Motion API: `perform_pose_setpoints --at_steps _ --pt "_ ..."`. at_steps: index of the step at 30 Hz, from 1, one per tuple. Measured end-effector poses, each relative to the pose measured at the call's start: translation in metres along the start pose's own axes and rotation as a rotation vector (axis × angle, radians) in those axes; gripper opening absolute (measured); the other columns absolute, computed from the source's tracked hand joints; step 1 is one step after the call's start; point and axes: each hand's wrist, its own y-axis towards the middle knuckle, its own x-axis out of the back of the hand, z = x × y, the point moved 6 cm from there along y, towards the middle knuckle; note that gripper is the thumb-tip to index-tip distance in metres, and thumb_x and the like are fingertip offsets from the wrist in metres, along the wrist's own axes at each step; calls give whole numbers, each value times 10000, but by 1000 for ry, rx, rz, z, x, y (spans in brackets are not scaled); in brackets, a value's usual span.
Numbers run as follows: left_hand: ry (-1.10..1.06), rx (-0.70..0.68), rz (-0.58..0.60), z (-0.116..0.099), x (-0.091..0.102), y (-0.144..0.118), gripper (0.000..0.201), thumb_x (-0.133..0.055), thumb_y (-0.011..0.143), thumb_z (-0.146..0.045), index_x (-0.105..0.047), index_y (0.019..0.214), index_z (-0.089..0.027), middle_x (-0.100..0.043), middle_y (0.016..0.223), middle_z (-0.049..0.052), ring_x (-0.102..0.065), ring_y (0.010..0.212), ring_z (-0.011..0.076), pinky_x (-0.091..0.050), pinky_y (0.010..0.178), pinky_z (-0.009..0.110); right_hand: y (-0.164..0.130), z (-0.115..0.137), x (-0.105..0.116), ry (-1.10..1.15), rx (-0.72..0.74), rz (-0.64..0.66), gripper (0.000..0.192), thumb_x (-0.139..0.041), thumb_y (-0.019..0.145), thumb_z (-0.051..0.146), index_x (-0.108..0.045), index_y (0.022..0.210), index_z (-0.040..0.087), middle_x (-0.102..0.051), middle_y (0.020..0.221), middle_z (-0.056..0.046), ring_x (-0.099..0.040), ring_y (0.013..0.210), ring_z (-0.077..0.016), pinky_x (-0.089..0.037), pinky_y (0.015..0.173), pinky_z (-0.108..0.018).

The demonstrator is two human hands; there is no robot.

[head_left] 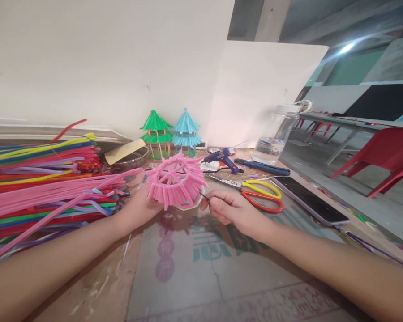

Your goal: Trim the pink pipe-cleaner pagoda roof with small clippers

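Observation:
My left hand grips a pink pipe-cleaner pavilion roof from the left, its fingertips hidden behind the fringe. The roof is a ring of short fuzzy strips with crossed pieces showing through its open middle. A pale rim shows beneath it. At the roof's right edge, my right hand pinches a thin dark pointed tool, its tip at the fringe; its exact kind is not clear. Behind stand a green pavilion model and a light-blue pavilion model, both upright.
Bundled coloured pipe cleaners fill the left side. A metal bowl sits behind them. Toward the right lie a glue gun, scissors, a blue-handled cutter and a phone. A water bottle stands behind.

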Motion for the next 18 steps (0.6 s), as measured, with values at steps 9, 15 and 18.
perform_pose_setpoints --at_steps 9,15,18 --pt "-40 58 7 1 -2 0 340 -647 891 -353 -655 1198 -205 -743 1155 112 -674 1136 295 -532 1027 482 -1 3 -2 16 9 -8 574 -650 784 739 -608 842 170 -346 569 86 -245 494 -80 -193 455 -242" --pt "-21 28 13 -2 -2 0 388 -637 904 -343 -615 1266 -205 -715 1225 120 -651 1186 298 -502 1068 488 -1 1 -2 27 -7 -4 568 -653 787 729 -605 843 166 -338 565 91 -232 487 -76 -181 454 -241" --pt "7 -5 3 0 -2 -2 358 -612 906 -299 -613 1253 -207 -710 1236 116 -651 1183 292 -505 1064 485 0 1 -1 8 -2 -12 565 -648 789 729 -605 845 168 -335 567 89 -235 489 -79 -179 460 -244"
